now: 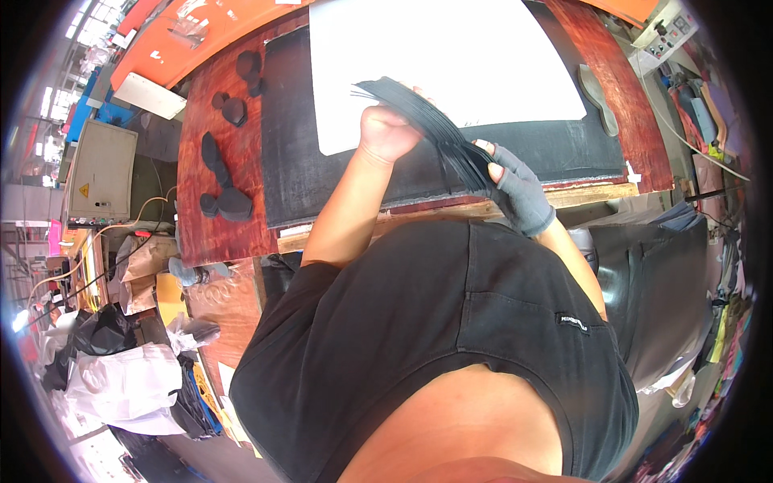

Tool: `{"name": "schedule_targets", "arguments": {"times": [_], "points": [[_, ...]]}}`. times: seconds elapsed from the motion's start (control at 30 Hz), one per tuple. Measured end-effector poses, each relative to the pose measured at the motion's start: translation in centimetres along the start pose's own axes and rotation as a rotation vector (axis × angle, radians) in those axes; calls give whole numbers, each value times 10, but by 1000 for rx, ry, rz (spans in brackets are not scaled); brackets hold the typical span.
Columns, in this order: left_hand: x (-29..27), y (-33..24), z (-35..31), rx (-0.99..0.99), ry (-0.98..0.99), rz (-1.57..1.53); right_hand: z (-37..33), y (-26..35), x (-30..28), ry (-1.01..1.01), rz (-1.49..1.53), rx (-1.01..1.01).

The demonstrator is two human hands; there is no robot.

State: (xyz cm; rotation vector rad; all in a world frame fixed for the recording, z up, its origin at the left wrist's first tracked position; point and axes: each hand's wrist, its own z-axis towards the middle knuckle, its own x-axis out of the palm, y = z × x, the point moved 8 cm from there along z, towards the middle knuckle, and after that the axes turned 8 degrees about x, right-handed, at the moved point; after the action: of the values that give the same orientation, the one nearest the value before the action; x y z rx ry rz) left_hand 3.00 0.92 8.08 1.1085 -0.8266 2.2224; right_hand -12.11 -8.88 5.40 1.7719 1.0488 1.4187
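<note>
Landmark: white sheet (451, 48), lying on a black mat (288, 121) on a red-brown table (193, 169).
Black stack: stack of thin black pieces (431, 117), held up in front of the white sheet's near half, slanting from upper left to lower right; layers splayed at the upper-left end.
Left hand: left hand (388, 134), bare, closed on the stack's upper-left part.
Right hand: right hand (522, 190), in a grey glove with bare fingertips, gripping the stack's lower-right end, near side of the white sheet.
Left of sheet: several dark cut pieces (234, 204) on the table, some rounded, one long.
Right of sheet: grey sole-shaped piece (597, 101), just beside the sheet's edge.
Far left of sheet: pale metal cabinet (101, 172), well apart.
Far right of sheet: control box (667, 30) with knobs.
</note>
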Motion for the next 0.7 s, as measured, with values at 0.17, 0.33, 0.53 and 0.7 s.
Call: {"name": "schedule_targets", "arguments": {"times": [0.17, 0.33, 0.53, 0.7], "points": [[-17, -5, -11, 63, -240, 14, 7, 17, -3, -204, -534, -226], [-35, -1, -24, 54, -363, 64, 11, 37, 32, -366, -1412, -593], [-58, 12, -52, 135, -552, 151, 45, 25, 8, -417, -1262, -212], [-69, -30, -87, 202, -744, 456, 49, 17, -3, -308, -1416, -221]]}}
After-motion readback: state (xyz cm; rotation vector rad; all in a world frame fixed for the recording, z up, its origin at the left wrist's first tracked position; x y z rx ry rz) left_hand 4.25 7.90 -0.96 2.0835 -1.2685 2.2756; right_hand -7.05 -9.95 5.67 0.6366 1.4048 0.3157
